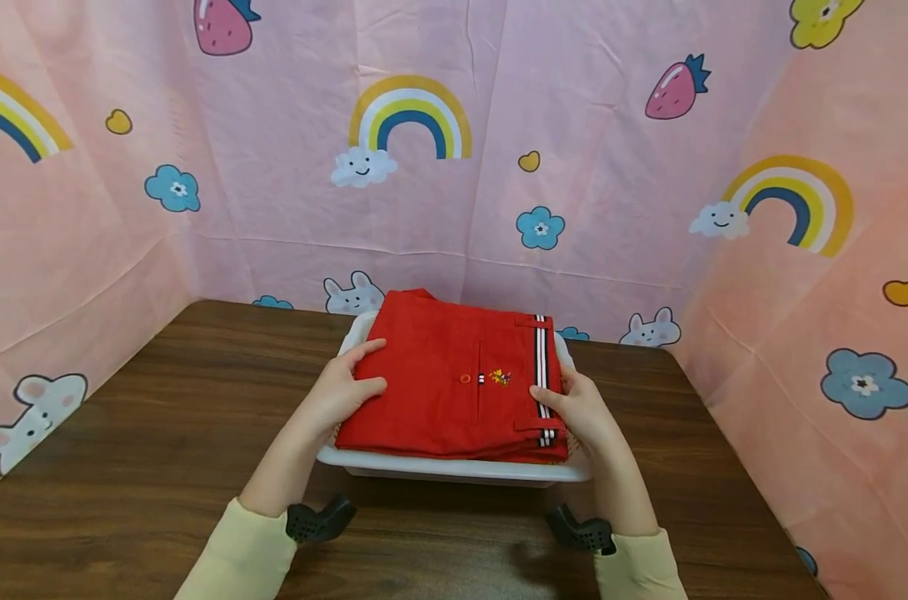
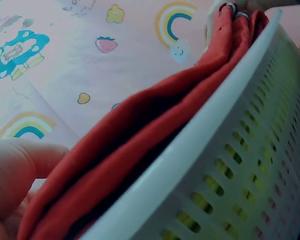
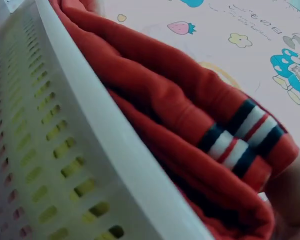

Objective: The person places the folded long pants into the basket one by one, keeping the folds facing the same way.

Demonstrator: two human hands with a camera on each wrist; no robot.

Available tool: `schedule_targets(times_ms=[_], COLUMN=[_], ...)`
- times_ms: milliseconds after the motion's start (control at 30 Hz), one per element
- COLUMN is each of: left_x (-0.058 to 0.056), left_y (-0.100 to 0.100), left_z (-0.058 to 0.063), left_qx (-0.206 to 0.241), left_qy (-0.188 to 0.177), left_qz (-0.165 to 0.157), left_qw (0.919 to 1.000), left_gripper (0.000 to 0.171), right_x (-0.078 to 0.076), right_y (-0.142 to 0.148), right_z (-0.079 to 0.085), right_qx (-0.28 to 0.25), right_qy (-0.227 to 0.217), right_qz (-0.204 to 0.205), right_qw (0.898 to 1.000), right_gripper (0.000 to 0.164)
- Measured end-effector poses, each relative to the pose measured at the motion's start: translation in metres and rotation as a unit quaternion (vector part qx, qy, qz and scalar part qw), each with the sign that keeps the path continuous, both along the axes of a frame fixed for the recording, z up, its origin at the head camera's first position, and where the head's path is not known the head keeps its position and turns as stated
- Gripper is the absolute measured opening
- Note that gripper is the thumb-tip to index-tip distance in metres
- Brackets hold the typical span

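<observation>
A folded pair of red trousers lies in a white plastic basket, filling it up to the rim. Its waistband, striped black and white, faces right, and a button and small embroidered figure show on top. My left hand grips the left edge of the trousers, thumb and forefinger on the top layer. At the waistband end, my right hand holds the cloth with its thumb on top and the other fingers over the far side. Stacked red layers with striped bands show beside the slotted basket wall.
The basket stands on a dark wooden table. Behind and on both sides hangs a pink cloth printed with rainbows and strawberries. Yellowish material shows through the basket's slots. Both wrists carry black cameras below cream sleeves.
</observation>
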State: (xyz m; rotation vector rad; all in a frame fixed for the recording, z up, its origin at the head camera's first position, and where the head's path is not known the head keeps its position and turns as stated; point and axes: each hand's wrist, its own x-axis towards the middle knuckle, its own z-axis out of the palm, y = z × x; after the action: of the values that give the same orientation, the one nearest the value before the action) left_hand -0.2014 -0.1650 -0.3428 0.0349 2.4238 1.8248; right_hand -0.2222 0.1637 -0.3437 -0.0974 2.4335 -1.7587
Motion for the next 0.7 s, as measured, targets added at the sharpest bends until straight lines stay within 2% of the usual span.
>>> schedule_targets(times_ms=[133,233,433,700], left_x=[0.0,0.0,0.0,0.0], left_y=[0.002,0.005,0.009,0.015], left_z=[0.0,0.0,-0.003,-0.008], left_qx=[-0.069,-0.12,-0.219,-0.297], left_qy=[0.009,0.019,0.046,0.064], left_qz=[-0.002,0.003,0.002,-0.008], left_qw=[0.9976,0.9926,0.9747,0.9527], left_gripper=[0.068,0.065,0.061,0.061], right_x=[-0.002,-0.002,-0.002,-0.003], right_y=[0.002,0.003,0.003,0.003], right_z=[-0.001,0.0,-0.001,0.0], right_qx=[0.029,0.045,0.117,0.191], right_qy=[0.004,0.008,0.007,0.019], right_qz=[0.011,0.025,0.036,0.041], right_qw=[1.0,0.999,0.993,0.981], right_gripper=[0.074,0.083,0.076,0.073])
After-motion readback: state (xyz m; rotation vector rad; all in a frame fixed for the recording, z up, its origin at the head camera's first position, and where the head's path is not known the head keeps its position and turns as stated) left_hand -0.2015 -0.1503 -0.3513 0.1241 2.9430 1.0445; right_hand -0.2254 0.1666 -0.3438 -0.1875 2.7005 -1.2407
